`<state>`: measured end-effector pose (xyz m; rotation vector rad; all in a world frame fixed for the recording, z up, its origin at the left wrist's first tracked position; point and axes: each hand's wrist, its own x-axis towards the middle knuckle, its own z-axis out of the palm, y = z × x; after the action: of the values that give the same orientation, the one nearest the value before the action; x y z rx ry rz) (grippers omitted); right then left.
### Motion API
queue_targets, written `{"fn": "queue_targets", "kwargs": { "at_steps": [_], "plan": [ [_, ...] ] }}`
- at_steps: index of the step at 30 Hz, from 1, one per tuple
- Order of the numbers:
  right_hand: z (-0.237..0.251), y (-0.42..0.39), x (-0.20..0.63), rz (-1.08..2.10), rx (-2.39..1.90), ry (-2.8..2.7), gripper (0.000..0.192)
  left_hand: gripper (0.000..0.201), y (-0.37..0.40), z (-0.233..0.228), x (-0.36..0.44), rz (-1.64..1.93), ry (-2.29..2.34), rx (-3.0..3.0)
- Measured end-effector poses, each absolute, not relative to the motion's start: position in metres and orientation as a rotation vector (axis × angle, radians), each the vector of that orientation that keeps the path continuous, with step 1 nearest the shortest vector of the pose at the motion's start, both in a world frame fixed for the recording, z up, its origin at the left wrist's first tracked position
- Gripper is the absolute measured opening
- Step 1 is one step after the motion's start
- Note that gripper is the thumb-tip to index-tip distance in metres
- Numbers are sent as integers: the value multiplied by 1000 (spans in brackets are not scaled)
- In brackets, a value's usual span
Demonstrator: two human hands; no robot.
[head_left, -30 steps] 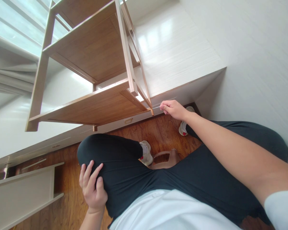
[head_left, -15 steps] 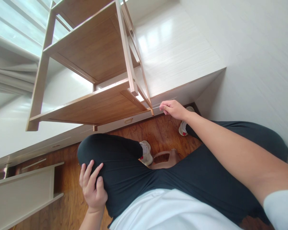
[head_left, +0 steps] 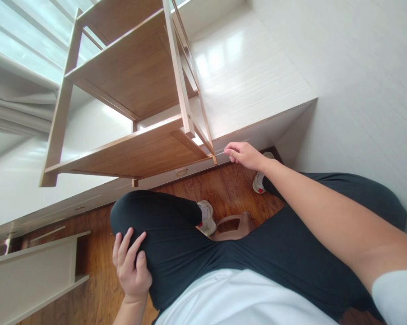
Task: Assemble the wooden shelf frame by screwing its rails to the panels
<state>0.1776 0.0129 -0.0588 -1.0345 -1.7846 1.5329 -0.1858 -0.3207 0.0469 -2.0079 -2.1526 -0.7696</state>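
A wooden shelf unit (head_left: pixel 132 81) with several tiers lies tilted on the white ledge, its end reaching out over the ledge's front edge. My right hand (head_left: pixel 246 155) is closed in a pinch beside the unit's near right corner. From its fingertips a thin metal rod (head_left: pixel 220 154), which looks like a hex key, runs to the end of the wooden leg (head_left: pixel 215 159). The rest of the rod is hidden in my fingers. My left hand (head_left: pixel 133 266) rests on my left knee with its fingers spread, holding nothing.
The white ledge (head_left: pixel 251 76) meets a pale wall (head_left: pixel 366 90) at the right. A brown plastic stool (head_left: pixel 239 228) shows between my legs. At the lower left a pale panel piece (head_left: pixel 30 275) lies on the wooden floor (head_left: pixel 102 257). Grey curtains (head_left: pixel 17 95) hang by the window.
My right hand has shifted very slightly left, closer to the shelf's corner, with the thin rod still in it. My left hand stays on the knee. The view has tilted a little.
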Motion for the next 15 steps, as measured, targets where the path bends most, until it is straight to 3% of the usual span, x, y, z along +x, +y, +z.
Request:
{"fn": "queue_targets", "kwargs": {
  "at_steps": [5, 15],
  "plan": [
    [-64, 13, 177, 1537, -1012, -1813, 49, 37, -321, 47, -186, -782, -2140, -2022],
    [-64, 13, 174, 1547, -1003, -1810, 47, 38, -322, 48, -187, -753, -2147, -2011]
  ]
}}
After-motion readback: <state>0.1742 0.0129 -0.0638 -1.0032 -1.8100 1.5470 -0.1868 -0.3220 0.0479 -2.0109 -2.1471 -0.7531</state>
